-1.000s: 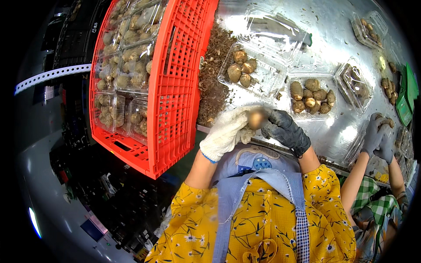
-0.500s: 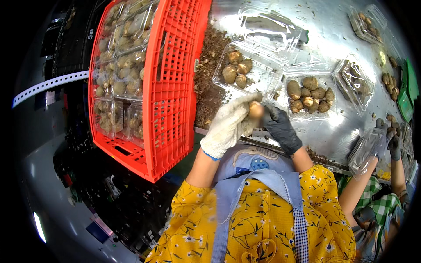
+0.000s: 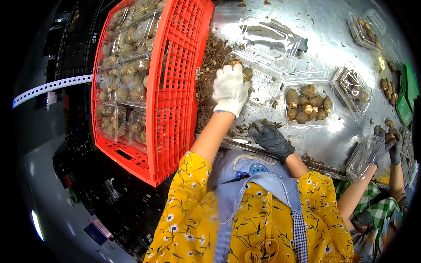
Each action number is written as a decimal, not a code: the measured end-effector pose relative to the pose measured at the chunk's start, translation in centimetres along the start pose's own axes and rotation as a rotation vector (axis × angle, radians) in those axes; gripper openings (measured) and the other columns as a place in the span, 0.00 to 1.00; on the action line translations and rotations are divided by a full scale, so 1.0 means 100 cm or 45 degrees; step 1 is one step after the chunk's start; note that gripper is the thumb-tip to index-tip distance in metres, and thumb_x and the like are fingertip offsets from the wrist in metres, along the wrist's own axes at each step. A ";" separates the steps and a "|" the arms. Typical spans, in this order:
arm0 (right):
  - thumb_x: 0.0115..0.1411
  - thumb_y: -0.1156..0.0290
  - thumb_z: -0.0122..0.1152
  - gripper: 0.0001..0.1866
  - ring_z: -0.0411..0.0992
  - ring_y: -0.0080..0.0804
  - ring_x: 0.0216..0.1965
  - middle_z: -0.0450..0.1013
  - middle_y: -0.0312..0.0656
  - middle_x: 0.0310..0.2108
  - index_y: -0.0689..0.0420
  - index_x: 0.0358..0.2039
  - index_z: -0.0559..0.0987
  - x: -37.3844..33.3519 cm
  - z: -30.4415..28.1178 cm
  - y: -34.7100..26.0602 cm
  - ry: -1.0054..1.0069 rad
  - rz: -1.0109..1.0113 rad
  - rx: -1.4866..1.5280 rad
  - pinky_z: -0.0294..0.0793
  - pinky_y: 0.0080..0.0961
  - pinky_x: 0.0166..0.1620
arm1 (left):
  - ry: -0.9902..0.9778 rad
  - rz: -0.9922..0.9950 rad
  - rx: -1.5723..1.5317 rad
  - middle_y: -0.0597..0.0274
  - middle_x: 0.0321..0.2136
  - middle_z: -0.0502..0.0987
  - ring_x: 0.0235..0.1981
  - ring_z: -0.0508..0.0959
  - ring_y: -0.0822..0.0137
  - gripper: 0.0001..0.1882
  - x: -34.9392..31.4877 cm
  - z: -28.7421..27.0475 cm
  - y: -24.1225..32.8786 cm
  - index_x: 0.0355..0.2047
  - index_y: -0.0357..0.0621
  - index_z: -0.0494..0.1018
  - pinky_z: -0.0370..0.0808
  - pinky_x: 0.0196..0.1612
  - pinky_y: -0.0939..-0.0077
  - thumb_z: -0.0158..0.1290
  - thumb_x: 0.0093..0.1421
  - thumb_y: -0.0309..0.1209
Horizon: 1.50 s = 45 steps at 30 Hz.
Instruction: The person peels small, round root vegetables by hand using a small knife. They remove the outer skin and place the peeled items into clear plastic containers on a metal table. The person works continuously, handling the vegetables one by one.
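Note:
My left hand (image 3: 230,90), in a white knit glove, reaches over the left clear clamshell box (image 3: 263,101), its fingers curled down on a small brown taro (image 3: 236,63). Another taro (image 3: 247,74) shows beside the fingers; the glove hides the rest of what lies there. Near the table's front edge is my right hand (image 3: 268,138) in a dark glove. Its fingers are curled, and what they hold, if anything, is hidden. Farther right, an open clear box (image 3: 330,115) contains several taros, some with pale cut faces.
At left a red crate (image 3: 172,101) holds several filled clear boxes. Soil and peelings (image 3: 209,65) lie beside it. A closed box (image 3: 352,90) and a filled box (image 3: 365,30) stand to the right. A co-worker's gloved hands (image 3: 392,142) are at the right, by a clear box (image 3: 365,155).
My hands have parted. The left has moved up and left from the taro between them to the left box; the right has dropped slightly toward the table edge.

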State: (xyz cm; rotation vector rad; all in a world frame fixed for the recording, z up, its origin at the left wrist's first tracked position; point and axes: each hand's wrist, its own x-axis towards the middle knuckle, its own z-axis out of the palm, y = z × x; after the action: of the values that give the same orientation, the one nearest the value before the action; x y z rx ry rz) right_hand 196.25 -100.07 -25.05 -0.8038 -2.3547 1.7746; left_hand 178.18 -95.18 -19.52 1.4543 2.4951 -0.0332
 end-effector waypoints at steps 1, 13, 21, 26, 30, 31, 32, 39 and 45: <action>0.59 0.62 0.50 0.13 0.68 0.52 0.39 0.71 0.52 0.35 0.59 0.38 0.73 0.001 -0.001 -0.001 -0.034 -0.035 -0.081 0.67 0.41 0.44 | 0.034 0.059 0.037 0.50 0.39 0.72 0.42 0.71 0.52 0.19 0.004 0.006 0.000 0.40 0.41 0.71 0.73 0.44 0.61 0.58 0.48 0.33; 0.62 0.66 0.49 0.13 0.71 0.36 0.34 0.72 0.45 0.30 0.62 0.40 0.72 -0.005 -0.007 -0.005 0.043 0.190 0.701 0.70 0.28 0.39 | -0.463 -0.009 -2.695 0.50 0.49 0.66 0.43 0.75 0.57 0.31 -0.058 -0.024 -0.029 0.58 0.36 0.53 0.79 0.40 0.66 0.52 0.55 0.27; 0.61 0.67 0.49 0.16 0.72 0.44 0.39 0.72 0.51 0.37 0.64 0.45 0.71 0.007 -0.014 -0.043 0.559 -0.222 0.126 0.70 0.29 0.43 | -0.111 -0.107 -1.964 0.57 0.46 0.70 0.46 0.70 0.70 0.26 -0.117 -0.017 -0.026 0.52 0.34 0.63 0.68 0.50 0.75 0.55 0.55 0.34; 0.58 0.70 0.51 0.17 0.72 0.44 0.38 0.71 0.52 0.33 0.64 0.47 0.69 0.011 0.011 -0.013 0.561 -0.218 0.383 0.71 0.33 0.39 | -0.023 -0.178 -2.192 0.54 0.45 0.71 0.44 0.72 0.70 0.27 -0.128 -0.010 -0.018 0.54 0.31 0.59 0.72 0.44 0.79 0.55 0.57 0.30; 0.56 0.74 0.54 0.16 0.73 0.44 0.35 0.71 0.52 0.35 0.63 0.46 0.70 0.005 0.000 -0.028 0.544 -0.169 0.401 0.72 0.33 0.37 | -0.124 -0.245 -2.447 0.55 0.46 0.70 0.44 0.71 0.71 0.28 -0.130 -0.005 -0.023 0.55 0.32 0.59 0.72 0.45 0.79 0.54 0.58 0.30; 0.55 0.75 0.54 0.17 0.73 0.45 0.34 0.71 0.52 0.35 0.62 0.46 0.70 0.008 -0.002 -0.024 0.672 -0.434 0.076 0.72 0.33 0.36 | -0.130 -0.232 -2.486 0.56 0.46 0.70 0.45 0.71 0.71 0.28 -0.130 -0.003 -0.023 0.55 0.32 0.59 0.72 0.46 0.78 0.54 0.58 0.30; 0.54 0.76 0.54 0.17 0.73 0.45 0.33 0.71 0.52 0.35 0.62 0.46 0.70 0.009 -0.004 -0.027 0.690 -0.480 -0.022 0.73 0.34 0.36 | -0.100 -0.217 -2.425 0.56 0.46 0.69 0.45 0.71 0.71 0.28 -0.131 -0.003 -0.022 0.55 0.32 0.58 0.71 0.47 0.78 0.54 0.58 0.31; 0.52 0.77 0.55 0.15 0.73 0.46 0.28 0.72 0.48 0.27 0.61 0.42 0.72 0.015 -0.015 -0.042 0.857 -0.762 -0.366 0.73 0.35 0.30 | -0.007 -0.226 -2.329 0.58 0.44 0.71 0.45 0.71 0.72 0.19 -0.128 -0.006 -0.007 0.53 0.36 0.62 0.68 0.48 0.79 0.46 0.61 0.26; 0.56 0.74 0.54 0.08 0.73 0.38 0.25 0.72 0.46 0.24 0.61 0.37 0.73 0.014 -0.029 -0.043 0.667 -0.534 -0.106 0.74 0.30 0.29 | -0.273 -0.309 -2.738 0.54 0.45 0.71 0.45 0.73 0.68 0.21 -0.126 -0.008 -0.015 0.51 0.34 0.63 0.73 0.47 0.72 0.48 0.61 0.34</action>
State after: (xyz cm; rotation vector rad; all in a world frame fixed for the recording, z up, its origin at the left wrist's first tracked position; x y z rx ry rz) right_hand 194.60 -97.70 -20.47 -0.6241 -2.0573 1.1400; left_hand 182.64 -106.58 -15.99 0.0842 1.0488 1.6169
